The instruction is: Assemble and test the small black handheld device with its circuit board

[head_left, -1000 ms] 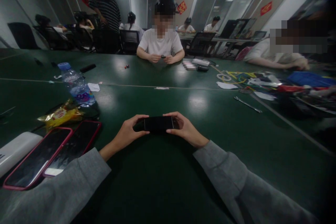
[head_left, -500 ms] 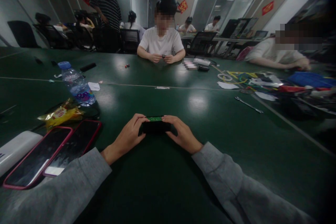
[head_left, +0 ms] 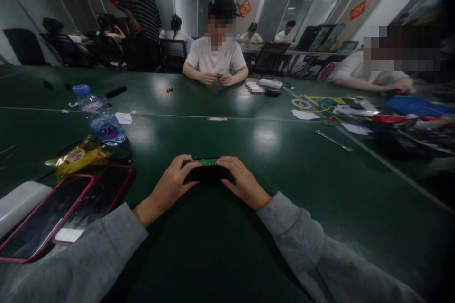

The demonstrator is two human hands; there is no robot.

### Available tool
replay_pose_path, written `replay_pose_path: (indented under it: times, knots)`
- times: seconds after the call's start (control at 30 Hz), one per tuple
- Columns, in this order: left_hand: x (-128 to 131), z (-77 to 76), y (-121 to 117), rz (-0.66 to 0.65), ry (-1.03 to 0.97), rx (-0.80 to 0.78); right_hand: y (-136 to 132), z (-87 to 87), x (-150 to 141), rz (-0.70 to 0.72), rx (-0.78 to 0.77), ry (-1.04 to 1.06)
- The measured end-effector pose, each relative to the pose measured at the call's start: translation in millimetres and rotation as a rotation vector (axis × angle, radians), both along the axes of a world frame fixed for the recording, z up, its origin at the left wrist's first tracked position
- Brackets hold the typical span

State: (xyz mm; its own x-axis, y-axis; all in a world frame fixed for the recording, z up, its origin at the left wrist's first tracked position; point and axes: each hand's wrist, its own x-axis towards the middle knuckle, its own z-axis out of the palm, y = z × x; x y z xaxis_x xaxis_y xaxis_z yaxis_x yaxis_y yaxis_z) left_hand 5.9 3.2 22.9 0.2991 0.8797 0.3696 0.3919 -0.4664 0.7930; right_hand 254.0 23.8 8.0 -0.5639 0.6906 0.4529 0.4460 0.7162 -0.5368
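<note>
Between my two hands, just above or on the green tabletop, is a small black case (head_left: pixel 206 175) with a green circuit board (head_left: pixel 208 162) showing along its upper part. My left hand (head_left: pixel 172 180) grips its left end, fingers on the upper edge and thumb below. The opposite end is pinched the same way by my right hand (head_left: pixel 243 181). The front of the case is too dark to make out details, and the fingers cover both ends of the board.
On the left are two red-edged phones (head_left: pixel 48 215), a white device (head_left: pixel 23 203), a yellow packet (head_left: pixel 76 158) and a water bottle (head_left: pixel 101 116). A wrench (head_left: pixel 334 140) lies to the right, before a heap of cables (head_left: pixel 355 106). A person (head_left: pixel 216 57) sits opposite.
The view has turned slightly, so the table items sit a little further left. Both hands still hold the case, with the left hand's grip looking slightly wider.
</note>
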Motion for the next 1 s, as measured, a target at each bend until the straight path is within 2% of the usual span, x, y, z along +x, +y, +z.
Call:
replay_pose_path:
  times: [0.23, 0.37, 0.5, 0.63, 0.7, 0.83, 1.0]
  knots:
    - [-2, 0.7, 2, 0.002, 0.035, 0.006, 1, -2.5, 2, -0.003, -0.047, 0.024]
    - [-4, 0.5, 4, 0.029, -0.019, -0.075, -1, 1.3, 0, -0.019, -0.138, 0.094]
    - [-3, -2.1, 7, 0.055, -0.299, -0.342, -2, 5.4, -3, -0.059, -0.37, 0.225]
    - [-2, -5.1, 12, -0.032, -0.656, -0.665, 1, 6.0, -2, -0.072, -0.649, 0.396]
    - [-1, -6.0, 13, -0.107, -0.82, -0.807, 3, 7.0, -3, -0.085, -0.741, 0.482]
    - [4, -6.7, 11, -0.282, -1.035, -1.048, 3, 12.1, -5, -0.083, -0.79, 0.521]
    - [10, -5.2, 7, -0.234, -1.106, -1.116, 3, 16.8, -6, -0.024, -0.757, 0.38]
